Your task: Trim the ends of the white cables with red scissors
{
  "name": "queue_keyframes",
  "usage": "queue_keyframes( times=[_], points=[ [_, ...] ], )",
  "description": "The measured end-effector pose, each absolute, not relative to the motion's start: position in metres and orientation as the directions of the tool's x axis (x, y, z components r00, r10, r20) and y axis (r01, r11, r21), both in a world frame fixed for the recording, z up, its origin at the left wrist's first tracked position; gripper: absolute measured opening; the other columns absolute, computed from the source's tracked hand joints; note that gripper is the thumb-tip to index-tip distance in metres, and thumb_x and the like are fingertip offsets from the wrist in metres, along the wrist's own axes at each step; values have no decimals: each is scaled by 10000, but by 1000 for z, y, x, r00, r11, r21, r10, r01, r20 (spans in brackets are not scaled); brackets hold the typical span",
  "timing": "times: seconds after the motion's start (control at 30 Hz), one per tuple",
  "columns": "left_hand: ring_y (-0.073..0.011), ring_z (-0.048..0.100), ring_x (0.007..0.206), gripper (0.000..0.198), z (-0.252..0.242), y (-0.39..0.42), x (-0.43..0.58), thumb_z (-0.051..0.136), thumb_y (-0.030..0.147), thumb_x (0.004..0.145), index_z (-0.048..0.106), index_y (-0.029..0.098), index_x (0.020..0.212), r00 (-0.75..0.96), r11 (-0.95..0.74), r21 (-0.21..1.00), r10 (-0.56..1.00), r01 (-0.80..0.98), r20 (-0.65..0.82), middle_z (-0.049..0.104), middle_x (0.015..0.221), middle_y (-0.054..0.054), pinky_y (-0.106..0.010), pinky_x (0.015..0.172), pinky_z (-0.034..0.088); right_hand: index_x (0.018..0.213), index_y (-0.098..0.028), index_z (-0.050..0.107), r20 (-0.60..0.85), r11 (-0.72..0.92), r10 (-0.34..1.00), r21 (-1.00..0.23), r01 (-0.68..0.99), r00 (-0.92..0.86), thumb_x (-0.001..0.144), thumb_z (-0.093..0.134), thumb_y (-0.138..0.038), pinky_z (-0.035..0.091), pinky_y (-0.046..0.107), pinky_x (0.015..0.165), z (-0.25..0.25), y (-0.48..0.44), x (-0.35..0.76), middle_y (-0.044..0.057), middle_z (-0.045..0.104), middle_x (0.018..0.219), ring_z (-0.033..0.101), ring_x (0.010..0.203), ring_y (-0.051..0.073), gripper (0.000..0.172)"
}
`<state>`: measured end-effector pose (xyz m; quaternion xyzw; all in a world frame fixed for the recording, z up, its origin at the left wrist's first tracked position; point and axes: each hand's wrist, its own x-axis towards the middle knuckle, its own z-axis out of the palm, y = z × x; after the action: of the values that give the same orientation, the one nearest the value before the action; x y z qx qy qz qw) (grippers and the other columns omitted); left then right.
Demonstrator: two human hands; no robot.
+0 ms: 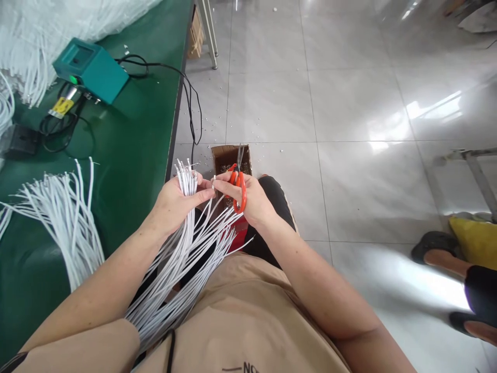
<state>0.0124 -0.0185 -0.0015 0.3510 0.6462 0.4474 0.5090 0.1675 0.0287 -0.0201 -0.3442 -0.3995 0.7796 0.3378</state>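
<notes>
A bundle of white wires [187, 207] stands upright in my left hand [173, 204], its tips showing above the fingers. One single wire is pinched between my left thumb and finger, and the fingertips of my right hand [254, 199] touch it near its end. Orange-handled scissors [239, 194] hang on my right hand, blades pointing away from me. More white wires [217, 243] fan out over my lap below both hands. Beyond the hands, an open cardboard box [248, 155] on the floor holds small scraps.
On the green table [135, 124] at the left are a teal device [93, 70], black cables, a black block [20, 141] and another wire bundle [70, 217]. Clear plastic covers wires at the back left. A person's feet [446, 259] and a yellow bag [473, 241] are at the right.
</notes>
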Motion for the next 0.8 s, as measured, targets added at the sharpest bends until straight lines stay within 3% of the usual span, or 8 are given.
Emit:
queue_keyframes(
  times=[0.1, 0.17, 0.23, 0.3, 0.43, 0.6, 0.8],
  points=[
    [-142, 614, 774, 306, 1, -19, 12, 792, 233, 641, 519, 182, 771, -199, 370, 929, 909, -21, -367, 642, 849, 1, -309, 780, 492, 831, -175, 680, -254, -374, 784, -922, -105, -566, 783, 637, -446, 412, 247, 622, -23, 32, 177, -8, 626, 715, 546, 645, 102, 279],
    [-152, 622, 775, 299, 2, -19, 12, 782, 237, 654, 511, 184, 769, -189, 371, 928, 911, -18, -368, 645, 860, -7, -327, 784, 500, 801, -168, 674, -251, -216, 836, -968, 127, -489, 798, 612, -466, 390, 255, 630, -27, 33, 182, -3, 619, 712, 532, 643, 104, 305],
    [-159, 626, 790, 297, 2, -19, 12, 780, 240, 655, 510, 188, 767, -198, 359, 933, 915, 9, -351, 651, 860, -11, -344, 808, 503, 706, -158, 641, -173, 19, 893, -908, 418, -416, 798, 614, -461, 362, 268, 643, -32, 33, 186, 4, 603, 700, 508, 636, 106, 318],
    [-166, 628, 798, 296, 1, -19, 12, 782, 250, 651, 515, 192, 766, -224, 346, 936, 919, 69, -324, 663, 863, -12, -359, 824, 502, 626, -154, 590, -61, 241, 895, -765, 597, -441, 805, 613, -437, 337, 282, 669, -36, 33, 186, 5, 588, 690, 485, 625, 101, 336],
    [-196, 637, 842, 256, 1, -19, 11, 761, 280, 667, 550, 195, 785, -261, 322, 913, 931, 250, -257, 690, 891, -27, -378, 842, 495, 627, -159, 573, 12, 430, 849, -595, 678, -528, 843, 565, -377, 309, 299, 707, -35, 32, 183, 2, 597, 696, 479, 620, 101, 306],
    [-212, 640, 896, 187, 5, -17, 9, 712, 300, 713, 616, 190, 830, -217, 286, 832, 955, 475, -204, 704, 943, -37, -369, 860, 471, 667, -157, 601, -64, 496, 808, -463, 735, -586, 871, 520, -320, 316, 311, 724, -20, 31, 185, 30, 627, 709, 511, 635, 127, 273],
    [-203, 643, 823, 253, 6, -18, 11, 745, 336, 678, 579, 201, 814, -233, 306, 837, 947, 454, -219, 698, 888, -21, -345, 797, 478, 689, -161, 619, -113, 499, 792, -445, 744, -599, 894, 505, -363, 324, 323, 711, -14, 30, 187, 64, 648, 729, 542, 662, 160, 310]
  ],
)
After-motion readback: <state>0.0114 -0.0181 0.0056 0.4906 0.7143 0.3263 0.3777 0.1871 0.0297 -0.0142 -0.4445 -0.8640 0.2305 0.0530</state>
